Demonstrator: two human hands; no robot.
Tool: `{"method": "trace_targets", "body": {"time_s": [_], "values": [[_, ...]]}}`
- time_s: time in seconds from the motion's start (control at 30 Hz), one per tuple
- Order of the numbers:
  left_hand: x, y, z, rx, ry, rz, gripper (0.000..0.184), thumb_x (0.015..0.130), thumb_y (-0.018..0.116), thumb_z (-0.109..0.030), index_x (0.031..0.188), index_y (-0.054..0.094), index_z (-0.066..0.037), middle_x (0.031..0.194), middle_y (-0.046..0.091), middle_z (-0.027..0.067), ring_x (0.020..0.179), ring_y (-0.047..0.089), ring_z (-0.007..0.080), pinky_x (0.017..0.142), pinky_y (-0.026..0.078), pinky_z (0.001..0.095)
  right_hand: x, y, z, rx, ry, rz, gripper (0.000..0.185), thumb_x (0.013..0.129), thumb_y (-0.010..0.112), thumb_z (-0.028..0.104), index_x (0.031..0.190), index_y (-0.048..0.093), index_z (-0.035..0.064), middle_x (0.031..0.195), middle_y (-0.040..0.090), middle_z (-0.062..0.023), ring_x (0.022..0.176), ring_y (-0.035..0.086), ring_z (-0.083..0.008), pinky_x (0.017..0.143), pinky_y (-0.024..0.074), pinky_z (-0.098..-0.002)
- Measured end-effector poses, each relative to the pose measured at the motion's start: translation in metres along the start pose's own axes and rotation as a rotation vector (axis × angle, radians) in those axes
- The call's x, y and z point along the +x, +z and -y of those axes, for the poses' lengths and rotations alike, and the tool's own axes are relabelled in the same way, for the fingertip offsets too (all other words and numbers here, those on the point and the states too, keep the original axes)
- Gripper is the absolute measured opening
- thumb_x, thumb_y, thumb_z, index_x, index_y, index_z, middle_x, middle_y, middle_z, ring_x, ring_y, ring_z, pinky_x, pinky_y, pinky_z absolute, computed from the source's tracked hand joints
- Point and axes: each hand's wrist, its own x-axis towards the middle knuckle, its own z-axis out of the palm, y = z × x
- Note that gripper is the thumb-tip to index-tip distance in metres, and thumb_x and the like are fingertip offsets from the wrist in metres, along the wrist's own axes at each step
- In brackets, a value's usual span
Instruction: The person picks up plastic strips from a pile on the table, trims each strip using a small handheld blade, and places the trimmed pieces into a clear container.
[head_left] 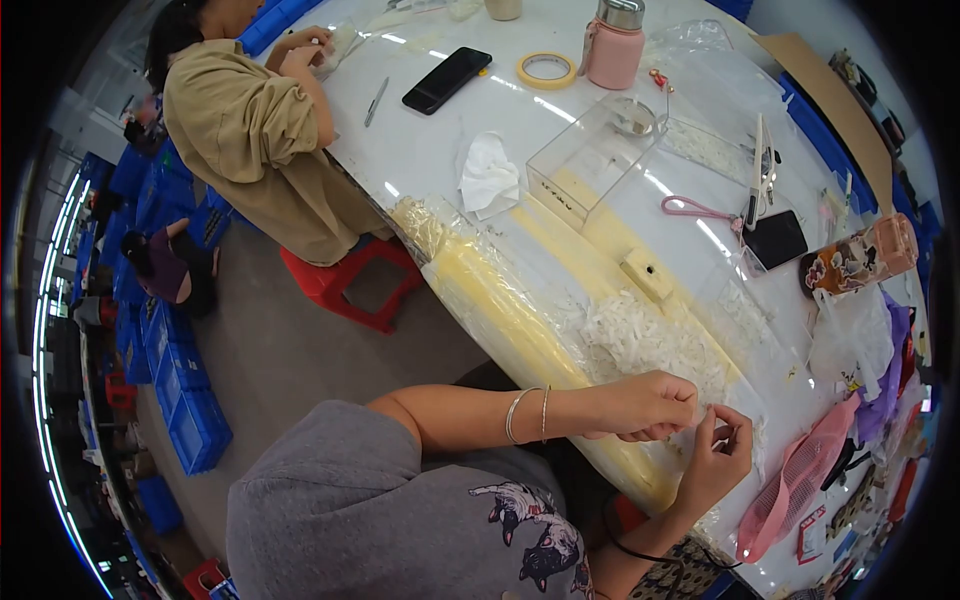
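My left hand [645, 405], with two thin bracelets at its wrist, is closed, fingers curled in, above the near edge of the table. Close beside it, my right hand [722, 455] is closed in a pinch, thumb against the fingers. Their fingertips nearly meet, and something tiny and pale may be between them, too small to make out. Just beyond the hands lies a heap of small white strips or scraps [655, 340]. A yellow padded roll under clear plastic [510, 310] runs along the table edge, below my left forearm.
Behind the heap are a small yellow block [648, 275] and a clear plastic box [600, 160]. A crumpled tissue [488, 175], phone [448, 80], tape roll [546, 70] and pink bottle [613, 50] stand farther off. Scissors [755, 175] and a pink strap [800, 480] lie right. A co-worker [250, 130] sits left.
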Motion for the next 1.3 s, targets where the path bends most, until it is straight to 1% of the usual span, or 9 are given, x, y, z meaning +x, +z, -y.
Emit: {"method": "trace_targets", "body": {"time_s": [0.1,0.27,0.4,0.57,0.7,0.87,1.0,1.2,1.3], "values": [[0.005,0.002,0.003,0.110,0.043,-0.042,0.021,0.103,0.057,-0.026,0.090,0.053,-0.010,0.064,0.040,-0.0077,0.051,0.030,0.0016,0.044,0.022,0.0214,-0.001,-0.003,-0.002,0.070,-0.020,-0.008,0.010,0.083,0.072,-0.005,0.089,0.068,0.0021,0.083,0.064,0.0015,0.060,0.042,-0.0034,0.053,0.0313,-0.0196],[0.004,0.012,-0.008,0.139,0.025,-0.109,0.025,0.106,0.055,-0.030,0.094,0.055,-0.008,0.064,0.039,-0.0075,0.051,0.028,0.0013,0.044,0.020,0.0206,-0.005,-0.007,0.005,0.497,-0.070,0.030,0.019,0.080,0.075,-0.011,0.094,0.071,0.0018,0.086,0.067,-0.0016,0.065,0.047,-0.0018,0.053,0.0300,-0.0177],[0.001,0.009,-0.014,-0.011,-0.058,-0.024,0.023,0.108,0.051,-0.028,0.097,0.053,-0.007,0.061,0.035,-0.0085,0.049,0.023,0.0003,0.042,0.014,0.0204,-0.007,-0.018,0.007,0.482,-0.079,0.124,0.020,0.079,0.074,-0.012,0.094,0.075,0.0021,0.091,0.071,-0.0042,0.069,0.054,-0.0032,0.054,0.0329,-0.0176],[-0.001,0.005,-0.012,0.023,-0.052,0.006,0.019,0.106,0.055,-0.024,0.099,0.052,-0.007,0.062,0.035,-0.0089,0.049,0.024,0.0003,0.043,0.014,0.0206,-0.007,-0.024,0.007,0.461,-0.150,0.168,0.020,0.080,0.074,-0.012,0.094,0.076,0.0025,0.093,0.074,-0.0071,0.073,0.060,-0.0068,0.053,0.0355,-0.0196],[-0.001,0.005,-0.010,-0.005,-0.035,0.022,0.018,0.103,0.061,-0.025,0.100,0.053,-0.009,0.061,0.037,-0.0100,0.049,0.024,0.0000,0.043,0.015,0.0209,-0.010,-0.019,0.002,0.531,-0.093,0.121,0.019,0.081,0.075,-0.009,0.094,0.076,0.0037,0.091,0.072,-0.0047,0.071,0.056,-0.0044,0.053,0.0326,-0.0190],[-0.002,0.012,-0.005,0.117,0.077,-0.045,0.015,0.105,0.057,-0.022,0.103,0.052,-0.008,0.061,0.035,-0.0095,0.050,0.025,0.0007,0.045,0.015,0.0211,-0.013,-0.016,0.004,0.618,0.027,0.104,0.015,0.084,0.076,-0.003,0.098,0.075,0.0040,0.088,0.067,-0.0001,0.066,0.048,-0.0014,0.052,0.0280,-0.0189],[-0.002,0.015,-0.005,0.215,0.104,-0.064,0.017,0.105,0.057,-0.025,0.103,0.053,-0.009,0.062,0.036,-0.0097,0.050,0.025,0.0007,0.046,0.019,0.0217,-0.015,-0.014,-0.001,0.678,0.086,0.180,0.012,0.087,0.075,-0.001,0.098,0.073,0.0019,0.089,0.065,-0.0011,0.067,0.048,-0.0025,0.056,0.0328,-0.0186],[-0.001,0.014,-0.008,0.028,-0.058,-0.021,0.022,0.108,0.050,-0.029,0.100,0.054,-0.009,0.060,0.035,-0.0088,0.050,0.024,0.0011,0.044,0.016,0.0215,-0.012,-0.018,-0.005,0.924,0.075,0.288,0.008,0.090,0.071,-0.001,0.098,0.071,-0.0012,0.092,0.064,-0.0051,0.076,0.057,-0.0092,0.068,0.0437,-0.0219],[0.000,0.006,-0.002,-0.103,-0.150,0.127,0.022,0.107,0.050,-0.026,0.098,0.054,-0.007,0.060,0.035,-0.0074,0.048,0.023,0.0017,0.042,0.014,0.0214,-0.012,-0.016,-0.018,1.036,0.065,0.382,0.008,0.092,0.069,-0.001,0.099,0.071,-0.0017,0.096,0.063,-0.0062,0.082,0.061,-0.0121,0.073,0.0464,-0.0243]]}}
